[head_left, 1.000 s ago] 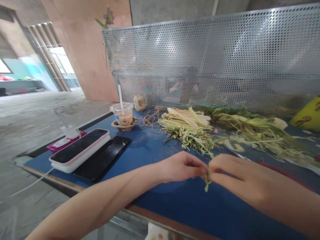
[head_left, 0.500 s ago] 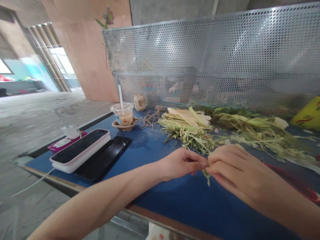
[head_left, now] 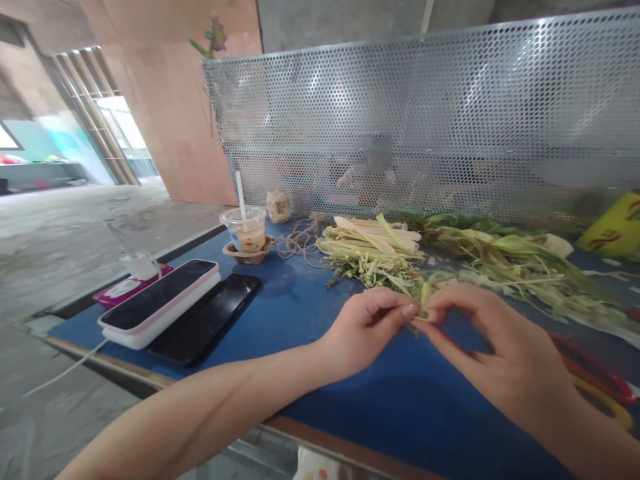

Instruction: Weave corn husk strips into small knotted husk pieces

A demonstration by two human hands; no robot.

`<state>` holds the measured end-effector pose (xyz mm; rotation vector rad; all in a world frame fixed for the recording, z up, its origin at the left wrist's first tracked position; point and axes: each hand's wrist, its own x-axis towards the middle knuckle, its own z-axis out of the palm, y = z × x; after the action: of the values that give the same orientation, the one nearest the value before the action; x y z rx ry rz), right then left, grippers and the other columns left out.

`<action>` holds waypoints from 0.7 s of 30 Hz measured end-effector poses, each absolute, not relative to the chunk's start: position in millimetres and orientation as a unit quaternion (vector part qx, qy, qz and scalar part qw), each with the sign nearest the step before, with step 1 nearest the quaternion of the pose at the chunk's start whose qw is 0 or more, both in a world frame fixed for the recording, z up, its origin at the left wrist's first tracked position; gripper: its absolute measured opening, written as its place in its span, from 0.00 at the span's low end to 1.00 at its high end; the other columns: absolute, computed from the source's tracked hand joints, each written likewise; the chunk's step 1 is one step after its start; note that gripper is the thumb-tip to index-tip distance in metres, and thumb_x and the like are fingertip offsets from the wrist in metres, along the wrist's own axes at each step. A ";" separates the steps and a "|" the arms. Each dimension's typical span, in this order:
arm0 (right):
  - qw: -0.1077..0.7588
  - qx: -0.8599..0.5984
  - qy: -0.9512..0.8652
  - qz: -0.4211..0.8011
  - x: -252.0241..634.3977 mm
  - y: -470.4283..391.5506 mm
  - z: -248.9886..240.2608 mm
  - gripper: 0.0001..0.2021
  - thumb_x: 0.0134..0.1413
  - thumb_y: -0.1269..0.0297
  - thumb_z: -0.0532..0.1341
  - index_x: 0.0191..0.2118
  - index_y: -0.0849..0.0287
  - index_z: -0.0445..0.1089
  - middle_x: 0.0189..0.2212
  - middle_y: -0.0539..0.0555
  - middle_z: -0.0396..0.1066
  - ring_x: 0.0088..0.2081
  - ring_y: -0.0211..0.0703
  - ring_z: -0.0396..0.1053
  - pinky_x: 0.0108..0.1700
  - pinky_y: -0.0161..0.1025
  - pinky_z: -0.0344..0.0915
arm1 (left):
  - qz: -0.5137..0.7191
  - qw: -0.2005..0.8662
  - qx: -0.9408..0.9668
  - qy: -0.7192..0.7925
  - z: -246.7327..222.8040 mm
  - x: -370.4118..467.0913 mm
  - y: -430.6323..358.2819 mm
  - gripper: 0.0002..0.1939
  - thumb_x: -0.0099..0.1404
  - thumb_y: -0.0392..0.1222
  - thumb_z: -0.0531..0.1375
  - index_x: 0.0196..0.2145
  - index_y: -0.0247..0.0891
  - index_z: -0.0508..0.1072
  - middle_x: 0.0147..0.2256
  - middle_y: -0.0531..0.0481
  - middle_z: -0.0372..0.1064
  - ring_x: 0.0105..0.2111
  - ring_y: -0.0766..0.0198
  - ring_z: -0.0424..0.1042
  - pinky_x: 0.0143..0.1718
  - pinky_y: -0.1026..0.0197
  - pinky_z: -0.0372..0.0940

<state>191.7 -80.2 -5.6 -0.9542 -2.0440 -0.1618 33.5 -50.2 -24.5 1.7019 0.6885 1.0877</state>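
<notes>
My left hand (head_left: 367, 328) and my right hand (head_left: 493, 340) meet over the blue table, fingertips almost touching. Both pinch a small strip of pale green corn husk (head_left: 425, 293), mostly covered by the fingers. Just beyond them lies a bundle of short, twisted green husk pieces (head_left: 385, 269). Behind that is a stack of flat, pale yellow husk strips (head_left: 373, 237). A heap of loose, longer husks (head_left: 515, 257) spreads out to the right.
At left, a pink-rimmed phone-like device (head_left: 163, 300) lies beside a black phone (head_left: 207, 320). A lidded drink cup (head_left: 247, 233) sits near tangled twine (head_left: 300, 240). Red-handled scissors (head_left: 595, 370) lie by my right forearm. A perforated metal screen (head_left: 400, 120) closes the back.
My right hand has turned and its fingers now arch into a pinch instead of being curled over. The husk end that hung below the fingers now points upward.
</notes>
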 end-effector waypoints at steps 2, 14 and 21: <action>0.443 -0.381 -0.810 -0.047 191.4 -80.2 -5.0 0.07 0.50 0.73 0.56 0.34 0.54 0.59 0.27 0.49 0.63 0.28 0.37 0.65 0.32 0.34 0.63 | 0.451 0.470 0.704 0.283 -22.3 32.7 -51.8 0.12 0.60 0.43 0.54 0.27 0.32 0.69 0.24 0.52 0.60 0.24 0.72 0.59 0.27 0.67 0.56; 0.440 -0.448 -0.778 -0.018 208.8 -71.5 7.5 0.10 0.57 0.61 0.49 0.41 0.52 0.64 0.36 0.53 0.67 0.35 0.44 0.65 0.33 0.38 0.63 | 0.401 0.681 0.561 0.246 -17.5 28.6 -44.8 0.17 0.53 0.51 0.60 0.24 0.29 0.70 0.17 0.57 0.56 0.15 0.75 0.57 0.19 0.67 0.50; 0.418 -0.454 -0.776 0.132 203.3 -65.3 -4.0 0.07 0.54 0.58 0.54 0.38 0.52 0.64 0.30 0.49 0.70 0.30 0.37 0.69 0.30 0.32 0.66 | 0.381 0.715 0.530 0.249 -17.2 29.6 -46.5 0.20 0.49 0.50 0.64 0.32 0.29 0.75 0.18 0.54 0.63 0.15 0.74 0.61 0.19 0.67 0.55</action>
<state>203.3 -65.3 -4.0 -1.1398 -1.9457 0.3311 29.6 -46.5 -17.2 1.1744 0.5509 0.8440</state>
